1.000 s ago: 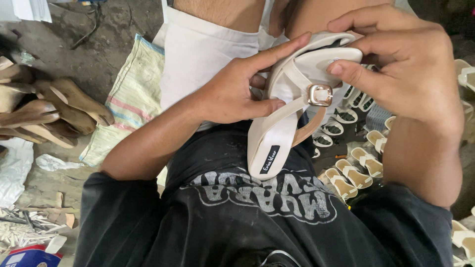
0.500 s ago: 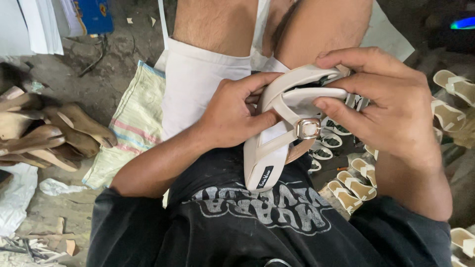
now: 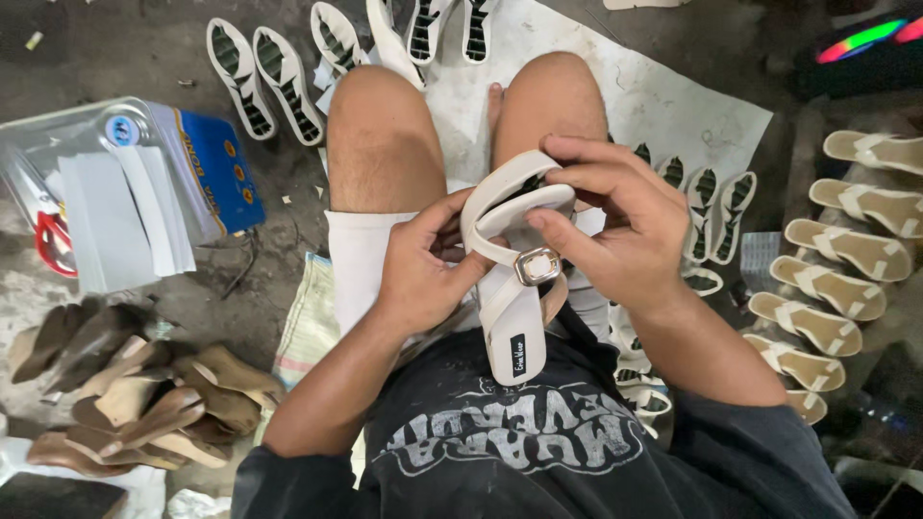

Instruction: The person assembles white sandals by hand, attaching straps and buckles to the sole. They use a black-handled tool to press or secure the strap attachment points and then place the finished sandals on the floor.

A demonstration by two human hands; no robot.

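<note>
I hold a white sandal (image 3: 512, 317) over my lap, heel end toward my chest. Its strap carries a square metal buckle (image 3: 536, 266). My left hand (image 3: 423, 269) grips the sandal from the left side, thumb across the strap beside the buckle. My right hand (image 3: 615, 226) closes over the toe end and strap from the right, fingertips pressing on the upper strap. I sit on the ground with bare knees, white shorts and a dark printed shirt.
Rows of finished tan sandals (image 3: 846, 279) lie at the right. Black-and-white soles (image 3: 264, 77) lie on the ground beyond my knees and on a white sheet (image 3: 673, 106). A pile of brown wedge soles (image 3: 135, 394) sits at the left, behind it a clear bin (image 3: 115, 183) with papers.
The view has tilted down and forward, bringing my knees and the soles beyond them into sight. Both hands keep their hold on the sandal, which now sits lower over my lap.
</note>
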